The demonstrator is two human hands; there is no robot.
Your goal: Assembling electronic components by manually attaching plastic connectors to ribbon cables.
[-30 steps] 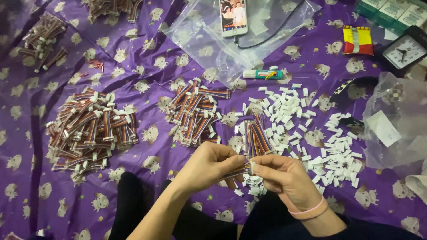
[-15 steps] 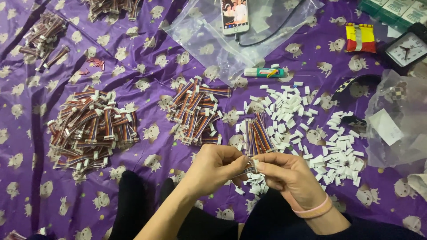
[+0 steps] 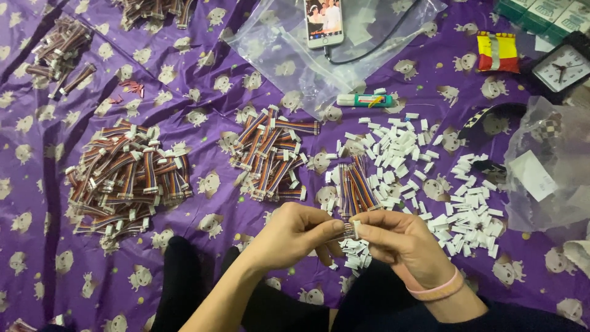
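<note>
Overhead, a purple patterned cloth [image 3: 203, 117] is seen spread out and covered with small parts. Two clear plastic bags are in view: a flat one [image 3: 289, 55] at the top, on which a phone [image 3: 324, 21] with a dark cable [image 3: 381, 46] is laid, and a crumpled one [image 3: 547, 166] at the right edge, in which a white paper slip is visible. A short striped ribbon cable piece [image 3: 351, 230] is pinched at the centre bottom between both hands. The left hand [image 3: 295, 237] is closed, with thumb and forefinger pressed together on one end; the fingers of the right hand [image 3: 399, 243] are curled and pinch the other end, a pink band being worn on that wrist. Just beneath the hands a few white connectors [image 3: 353, 255] are scattered. A wide spread of white connector housings [image 3: 424, 172] is seen to the right, a small bundle of bare cables [image 3: 353, 187] just above the hands, and two piles of finished cables with white ends [image 3: 126, 181] [image 3: 270, 154] to the left. A glue stick [image 3: 364, 99], a red-and-yellow packet [image 3: 498, 52] and a black clock [image 3: 562, 66] are laid near the top.
</note>
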